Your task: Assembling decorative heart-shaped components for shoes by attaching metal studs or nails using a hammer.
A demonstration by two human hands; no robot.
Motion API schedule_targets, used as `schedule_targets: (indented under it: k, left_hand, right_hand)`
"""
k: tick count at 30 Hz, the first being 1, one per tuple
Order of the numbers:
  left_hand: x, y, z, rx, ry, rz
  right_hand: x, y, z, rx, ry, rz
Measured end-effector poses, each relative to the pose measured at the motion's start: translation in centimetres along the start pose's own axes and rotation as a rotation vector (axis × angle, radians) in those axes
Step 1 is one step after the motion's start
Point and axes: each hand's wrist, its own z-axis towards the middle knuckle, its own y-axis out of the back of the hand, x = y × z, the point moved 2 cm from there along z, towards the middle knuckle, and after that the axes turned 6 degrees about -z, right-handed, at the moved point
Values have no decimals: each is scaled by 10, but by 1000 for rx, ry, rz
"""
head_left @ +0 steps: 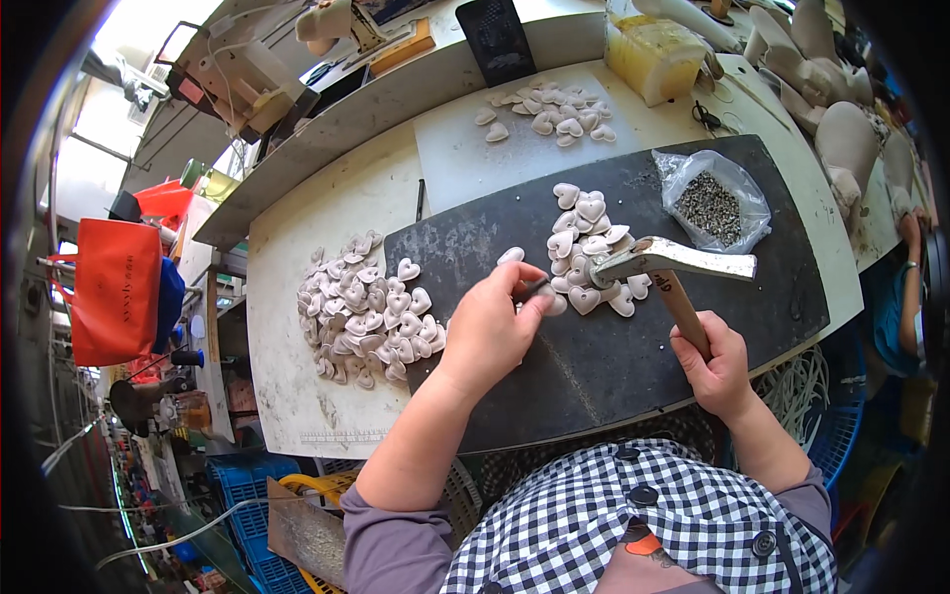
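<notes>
My right hand (714,364) grips the wooden handle of a claw hammer (683,307), whose worn metal head is raised above the black mat (633,361). My left hand (493,322) pinches a short dark rod-like tool (532,288), its lower end close to a pale padded heart (555,304) at the fingertips. Whether the tool touches that heart I cannot tell. Just beyond the hammer head lies a pile of pale hearts (591,208), partly covered by it. A larger heap of hearts (361,307) spreads left of my left hand.
At the mat's far right, an open clear plastic bag (730,208) holds small metal pieces. More hearts (564,109) lie on a translucent board (455,148) farther back. A yellowish block (653,59), a black tray (495,45) and small scissors (707,117) are at the back.
</notes>
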Motion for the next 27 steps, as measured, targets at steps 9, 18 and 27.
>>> schedule_targets:
  k: [9, 18, 27]
  left_hand:
    - [6, 16, -53, -335, -108, 58]
    - [23, 19, -105, -420, 23, -169]
    - [29, 14, -101, -420, 39, -333]
  right_hand:
    - [0, -1, 2, 16, -12, 30]
    - [33, -17, 4, 208, 66, -120]
    - [60, -45, 7, 331, 318, -529]
